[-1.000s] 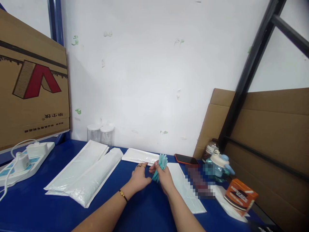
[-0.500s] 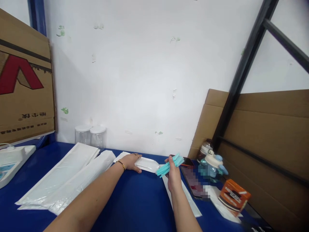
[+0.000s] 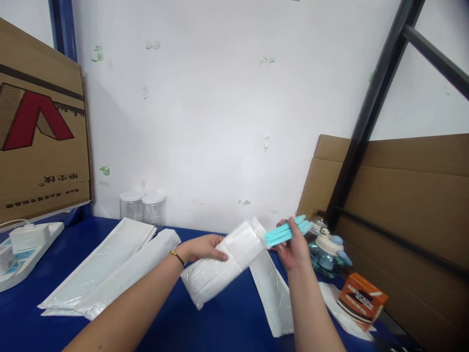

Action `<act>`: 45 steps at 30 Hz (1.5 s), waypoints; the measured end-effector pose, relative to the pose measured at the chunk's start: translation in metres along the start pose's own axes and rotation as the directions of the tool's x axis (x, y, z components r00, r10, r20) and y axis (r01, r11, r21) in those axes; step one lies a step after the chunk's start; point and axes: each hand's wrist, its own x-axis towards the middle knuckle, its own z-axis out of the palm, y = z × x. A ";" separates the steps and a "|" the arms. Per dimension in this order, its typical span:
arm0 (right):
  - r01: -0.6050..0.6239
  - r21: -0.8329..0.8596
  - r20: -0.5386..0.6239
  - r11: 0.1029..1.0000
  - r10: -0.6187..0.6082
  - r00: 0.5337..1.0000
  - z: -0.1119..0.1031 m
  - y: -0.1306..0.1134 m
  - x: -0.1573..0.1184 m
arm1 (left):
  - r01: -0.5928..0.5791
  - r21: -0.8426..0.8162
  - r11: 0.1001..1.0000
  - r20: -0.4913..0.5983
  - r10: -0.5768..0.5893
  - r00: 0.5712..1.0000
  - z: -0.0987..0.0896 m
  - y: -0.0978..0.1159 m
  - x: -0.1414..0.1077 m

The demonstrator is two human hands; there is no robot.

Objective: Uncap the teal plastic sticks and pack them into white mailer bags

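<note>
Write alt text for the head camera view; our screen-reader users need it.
The left hand lifts a white pouch off a blue table, while the right hand holds a bundle of teal sticks at its open end. More pouches lie left.

Work surface: blue table [image 3: 220, 322], against a white wall. Lying on it, left: white power strip [image 3: 25, 247] with plugged adapters. Left-centre: long white pouches [image 3: 110, 266], stacked and overlapping. By the wall: two clear jars [image 3: 142, 208] (white lids). Centre-right: another flat white pouch [image 3: 273, 293]. Right: a teal bottle [image 3: 328, 254], an orange box [image 3: 362, 299] resting on white paper.
</note>
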 end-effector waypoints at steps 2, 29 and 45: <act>-0.064 -0.028 0.027 0.998 0.064 0.998 0.005 0.005 0.002 | 0.045 -0.095 0.994 0.062 -0.039 0.997 0.013 -0.012 -0.011; -0.252 -0.399 0.273 0.882 0.376 0.885 0.061 0.023 -0.009 | -0.268 -0.474 0.839 -0.320 0.120 0.940 0.049 -0.042 -0.018; -0.156 -0.464 0.358 0.872 0.345 0.868 0.074 0.002 -0.001 | -0.442 -0.317 0.839 -0.550 0.217 0.806 0.045 -0.026 -0.021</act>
